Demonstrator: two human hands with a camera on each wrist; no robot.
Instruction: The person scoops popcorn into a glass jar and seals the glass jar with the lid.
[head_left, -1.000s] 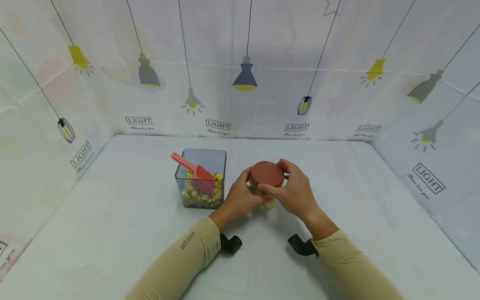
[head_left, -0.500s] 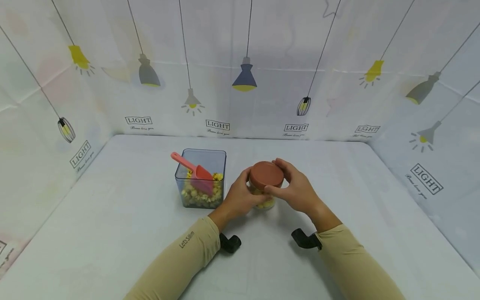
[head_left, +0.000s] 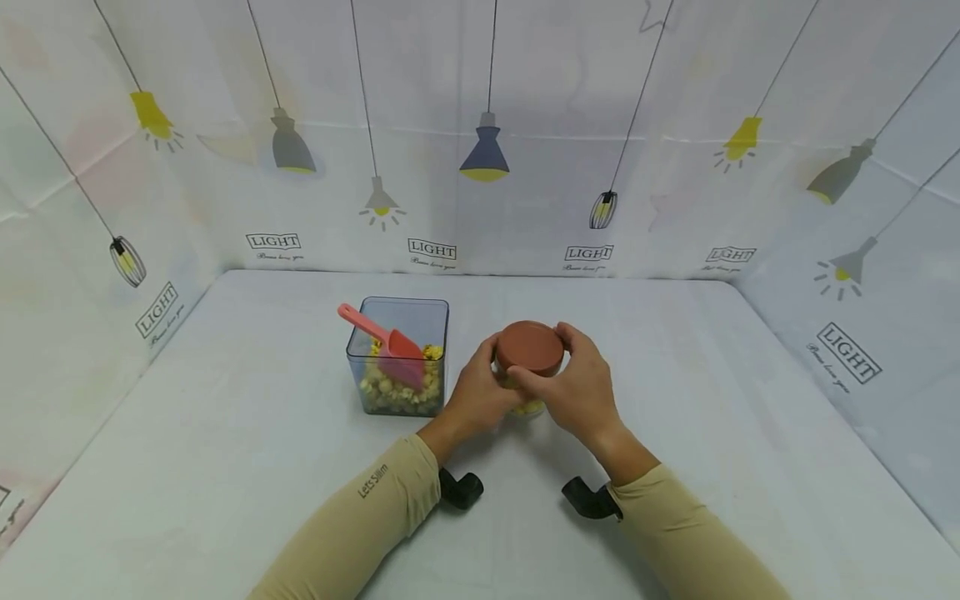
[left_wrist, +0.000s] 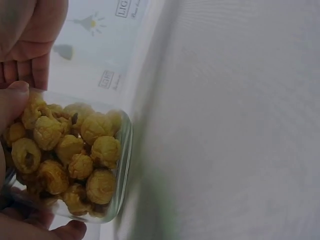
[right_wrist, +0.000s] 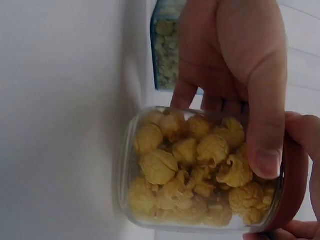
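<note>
In the head view, a clear jar point(head_left: 531, 408) of popcorn with a reddish-brown lid point(head_left: 529, 347) is held between both hands. My left hand point(head_left: 483, 392) grips the jar's left side, its thumb across the glass. Around the lid's right side curl the fingers of my right hand point(head_left: 581, 387), with the thumb at the near rim. Round yellow popcorn point(left_wrist: 67, 150) fills the jar in the left wrist view. From the right wrist side, the glass jar point(right_wrist: 175, 220) shows its base close by the white table, and the lid point(right_wrist: 295, 185) sits on its mouth.
Left of the jar stands a bluish see-through bin point(head_left: 408, 310) partly filled with popcorn point(head_left: 401, 396). A pink scoop point(head_left: 401, 348) leans in it, handle over the left rim. White cloth covers the table point(head_left: 225, 417), and a lamp-printed cloth point(head_left: 420, 83) rises behind.
My right hand has turned around the lid, first swinging right, then back left, its thumb now further left on the rim. The left hand keeps its hold; bin and scoop stay put.
</note>
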